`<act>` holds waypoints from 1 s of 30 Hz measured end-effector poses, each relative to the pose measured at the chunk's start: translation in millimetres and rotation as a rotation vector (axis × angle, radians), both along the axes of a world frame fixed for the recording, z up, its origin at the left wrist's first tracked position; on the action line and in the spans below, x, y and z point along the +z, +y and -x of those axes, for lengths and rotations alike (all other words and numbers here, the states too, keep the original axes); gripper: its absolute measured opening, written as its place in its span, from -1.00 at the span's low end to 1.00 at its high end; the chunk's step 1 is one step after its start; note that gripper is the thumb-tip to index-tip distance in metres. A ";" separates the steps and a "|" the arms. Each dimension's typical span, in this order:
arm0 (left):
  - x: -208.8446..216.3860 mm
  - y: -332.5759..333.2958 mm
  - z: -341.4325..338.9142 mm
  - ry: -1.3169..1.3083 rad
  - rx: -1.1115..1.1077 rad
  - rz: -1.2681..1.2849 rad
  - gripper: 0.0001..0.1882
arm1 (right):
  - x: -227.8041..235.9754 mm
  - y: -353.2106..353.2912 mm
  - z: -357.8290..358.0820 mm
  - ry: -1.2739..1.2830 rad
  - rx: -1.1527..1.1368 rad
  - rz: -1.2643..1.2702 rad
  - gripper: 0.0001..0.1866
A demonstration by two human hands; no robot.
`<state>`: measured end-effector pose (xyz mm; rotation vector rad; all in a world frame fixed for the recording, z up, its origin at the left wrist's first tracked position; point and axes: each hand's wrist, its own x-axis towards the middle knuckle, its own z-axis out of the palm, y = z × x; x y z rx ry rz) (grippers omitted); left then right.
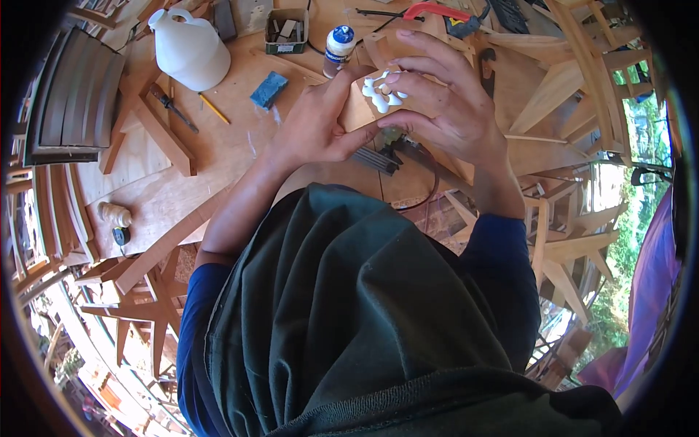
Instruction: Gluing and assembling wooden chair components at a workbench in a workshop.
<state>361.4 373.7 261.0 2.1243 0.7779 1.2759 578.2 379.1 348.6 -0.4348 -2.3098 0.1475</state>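
A pale wooden piece point(355, 109) is held up in my left hand point(312, 120), thumb along its near side and fingers round its far side. Thick white glue point(380, 102) lies in blobs on its end face, around a darker hole. Over that face my right hand point(459, 109) reaches in from the right with fingers spread; a fingertip appears to touch the glue, and the thumb is close to the wood's near edge. Just beyond stands a glue bottle point(339, 51) with a blue top. Whether the right thumb presses on the wood is hard to see.
On the wooden workbench point(240, 156) lie a blue sponge point(269, 89), a pencil point(214, 108), a screwdriver point(173, 107) and a tape measure point(121, 235). A white jug point(191, 51) and a small box point(286, 31) stand at the back. Wooden frames point(575, 247) crowd the right side.
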 end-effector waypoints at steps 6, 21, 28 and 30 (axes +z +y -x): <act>-1.5 0.8 0.2 -0.003 -0.009 -0.022 -0.26 | -8.7 -1.8 4.6 0.108 -0.046 0.032 -0.40; -5.5 4.0 -3.7 -0.015 -0.006 0.008 -0.26 | -16.4 -0.5 0.7 0.157 -0.030 0.079 -0.42; -4.7 4.6 -3.7 -0.020 0.001 -0.019 -0.26 | -15.7 -0.3 0.6 0.137 -0.055 0.071 -0.43; -4.7 4.5 -3.7 -0.021 0.005 -0.025 -0.26 | -15.5 0.1 1.1 0.148 -0.043 0.065 -0.43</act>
